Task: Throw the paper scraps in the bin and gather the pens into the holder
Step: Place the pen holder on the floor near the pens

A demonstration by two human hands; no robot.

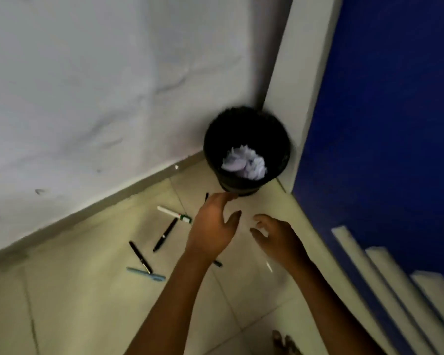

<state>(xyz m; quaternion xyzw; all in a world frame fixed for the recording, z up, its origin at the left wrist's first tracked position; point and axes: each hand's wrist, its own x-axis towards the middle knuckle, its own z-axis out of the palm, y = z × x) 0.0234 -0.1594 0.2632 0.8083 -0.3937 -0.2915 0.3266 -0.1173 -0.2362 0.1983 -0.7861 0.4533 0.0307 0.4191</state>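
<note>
Fingers of both hands (pixel 212 228) (pixel 277 239) spread empty above pale floor tiles (pixel 87 290); pens (pixel 166 234) lie left; corner bin (pixel 246 149) holds scraps (pixel 244 163).

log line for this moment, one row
crumpled white paper scraps in round black bin | both hands open, empty | pens on tiled floor

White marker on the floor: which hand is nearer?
Left. The left hand hovers just right of the white marker; the right hand is farther right, beyond the left one.
</note>
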